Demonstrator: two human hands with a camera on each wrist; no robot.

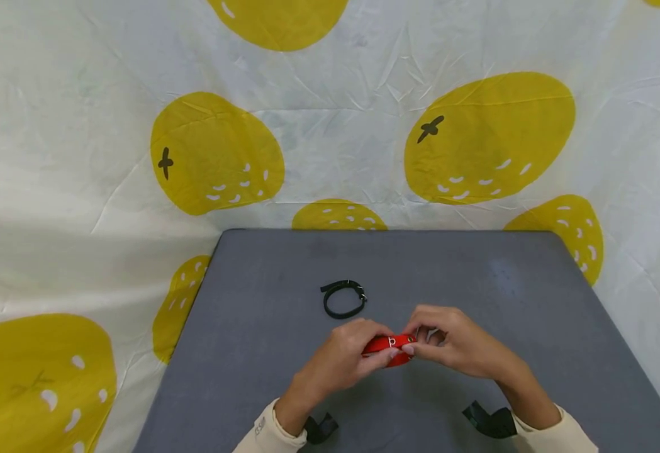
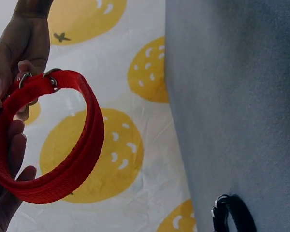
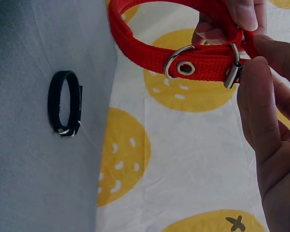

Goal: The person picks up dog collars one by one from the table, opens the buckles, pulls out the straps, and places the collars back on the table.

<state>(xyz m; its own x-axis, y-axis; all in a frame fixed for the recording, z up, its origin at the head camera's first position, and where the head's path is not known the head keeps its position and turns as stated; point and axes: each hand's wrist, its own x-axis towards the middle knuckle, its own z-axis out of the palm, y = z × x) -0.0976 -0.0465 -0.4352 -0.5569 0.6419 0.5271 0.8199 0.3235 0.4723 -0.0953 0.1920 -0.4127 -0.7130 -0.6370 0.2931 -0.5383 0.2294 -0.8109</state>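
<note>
A red collar (image 1: 396, 341) is held between both hands above the table, bent into a loop. My left hand (image 1: 342, 357) grips the band, thumb on the near side, as the left wrist view also shows. With thumb and fingers, my right hand (image 1: 465, 345) pinches the collar beside its metal buckle (image 3: 232, 70). A D-ring (image 3: 169, 64) and a metal eyelet (image 3: 185, 68) show on the red band near that buckle. Beyond the hands, a black collar (image 1: 339, 315) lies looped on the table, its own buckle toward the right.
The grey table (image 1: 262, 277) extends to a white cloth (image 1: 341, 145) with yellow fruit prints, which hangs behind and at the sides. Black straps (image 1: 492, 423) stick out near both wrists, by the cream sleeves (image 1: 556, 434).
</note>
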